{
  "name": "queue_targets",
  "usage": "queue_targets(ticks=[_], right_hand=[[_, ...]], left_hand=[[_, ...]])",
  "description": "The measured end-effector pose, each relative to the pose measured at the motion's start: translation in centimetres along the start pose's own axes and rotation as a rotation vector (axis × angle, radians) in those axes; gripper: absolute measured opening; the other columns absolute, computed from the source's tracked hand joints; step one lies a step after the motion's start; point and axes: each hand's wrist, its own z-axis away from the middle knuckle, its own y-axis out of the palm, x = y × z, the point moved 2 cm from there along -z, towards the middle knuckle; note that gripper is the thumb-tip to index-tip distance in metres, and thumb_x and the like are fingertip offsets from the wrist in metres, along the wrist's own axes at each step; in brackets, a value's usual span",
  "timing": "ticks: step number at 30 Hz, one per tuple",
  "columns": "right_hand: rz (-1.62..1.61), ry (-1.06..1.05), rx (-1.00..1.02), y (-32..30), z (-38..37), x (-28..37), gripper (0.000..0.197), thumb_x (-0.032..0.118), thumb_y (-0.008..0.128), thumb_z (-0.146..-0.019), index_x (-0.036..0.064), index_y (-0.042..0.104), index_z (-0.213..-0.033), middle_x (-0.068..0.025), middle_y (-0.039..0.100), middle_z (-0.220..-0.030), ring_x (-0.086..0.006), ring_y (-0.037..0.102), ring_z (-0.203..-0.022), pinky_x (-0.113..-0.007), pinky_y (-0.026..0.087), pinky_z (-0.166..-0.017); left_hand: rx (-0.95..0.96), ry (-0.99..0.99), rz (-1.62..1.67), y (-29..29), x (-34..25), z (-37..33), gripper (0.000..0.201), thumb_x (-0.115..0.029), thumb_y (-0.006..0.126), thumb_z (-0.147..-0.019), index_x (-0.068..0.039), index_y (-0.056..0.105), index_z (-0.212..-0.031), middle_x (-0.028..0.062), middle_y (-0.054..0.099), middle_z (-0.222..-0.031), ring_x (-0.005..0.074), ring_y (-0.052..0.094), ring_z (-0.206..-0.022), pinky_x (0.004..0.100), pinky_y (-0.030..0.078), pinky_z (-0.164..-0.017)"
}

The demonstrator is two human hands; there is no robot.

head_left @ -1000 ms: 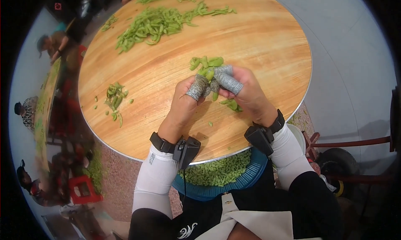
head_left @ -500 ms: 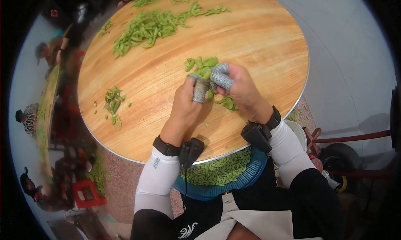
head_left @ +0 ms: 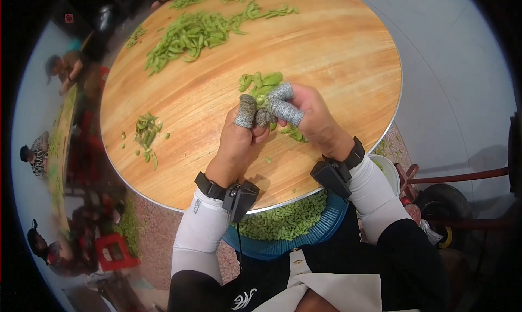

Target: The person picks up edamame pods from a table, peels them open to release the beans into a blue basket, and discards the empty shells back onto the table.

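Observation:
My left hand (head_left: 235,143) and my right hand (head_left: 312,116) meet over the round wooden table, with grey knitted sleeves on thumbs and fingers. Between the fingertips is a green bean pod (head_left: 261,100), partly hidden; both hands are closed on it. The left thumb stands off to the side while its other fingers curl under. Right behind my fingers lies a small heap of pods (head_left: 263,82), and a few more pods (head_left: 294,133) show beneath my right hand. Below the table edge, a blue ribbed basin (head_left: 325,233) holds many shelled green beans (head_left: 283,219).
A large pile of pods (head_left: 190,37) spreads over the far side of the wooden table (head_left: 337,56). Scattered pods (head_left: 145,135) lie at left. A white bucket (head_left: 387,173) stands by the right edge. A red stool (head_left: 115,252) and several seated people are at far left.
My left hand has shifted slightly left, its thumb swinging up and away from the right hand's fingers. The right hand stays nearly in place. The piles look the same.

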Motion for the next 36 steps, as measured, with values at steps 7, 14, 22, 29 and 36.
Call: queue_targets(ticks=[7,14,22,29,36], right_hand=[[0.008,0.037,0.002,-0.5,-0.3,-0.3,0.006,0.006,0.053,-0.081,0.0014,0.056,-0.082,0.0003,0.056,-0.071,-0.004,0.047,-0.058,-0.018,0.038,-0.052],[-0.216,0.287,0.001,-0.6,-0.4,-0.5,0.007,0.011,0.054,-0.081,0.0043,0.055,-0.083,0.0021,0.053,-0.069,-0.0034,0.043,-0.054,-0.016,0.035,-0.047],[0.014,0.105,-0.012,-0.2,-0.4,-1.0,0.009,0.01,0.052,-0.082,0.002,0.055,-0.079,0.0033,0.052,-0.067,-0.0057,0.046,-0.056,-0.02,0.038,-0.049],[0.723,-0.42,-0.036,0.1,-0.5,-1.3,0.009,0.002,0.055,-0.065,0.0007,0.053,-0.074,-0.0183,0.054,-0.069,-0.0331,0.051,-0.059,-0.034,0.04,-0.053],[0.353,0.044,-0.067,-0.7,-0.9,-2.7,0.005,0.003,0.053,-0.07,-0.0015,0.053,-0.071,-0.0069,0.051,-0.057,-0.0144,0.048,-0.05,-0.029,0.038,-0.046]], left_hand=[[0.106,-0.05,0.01,-0.7,0.2,-0.1,0.031,-0.032,0.04,-0.09,-0.003,0.049,-0.085,-0.0009,0.04,-0.055,0.0064,0.03,-0.044,0.0197,0.025,-0.04],[-0.073,0.518,-1.03,-0.7,0.2,-0.2,0.013,-0.013,0.042,-0.088,-0.003,0.051,-0.09,-0.0003,0.049,-0.066,0.0093,0.044,-0.053,0.0209,0.037,-0.051],[-0.032,0.192,-0.395,-0.1,-0.3,0.0,0.013,-0.017,0.045,-0.087,-0.005,0.049,-0.082,-0.0005,0.041,-0.055,0.0097,0.036,-0.045,0.0212,0.03,-0.041],[0.004,-0.343,0.268,-1.8,1.2,-0.7,0.038,-0.04,0.035,-0.089,-0.008,0.043,-0.071,-0.0025,0.03,-0.05,0.0085,0.027,-0.041,0.0206,0.017,-0.036],[-0.127,-0.161,-0.116,-0.4,0.8,-0.5,0.018,-0.022,0.046,-0.088,-0.006,0.045,-0.08,-0.001,0.037,-0.056,0.0073,0.031,-0.042,0.0194,0.021,-0.036]])
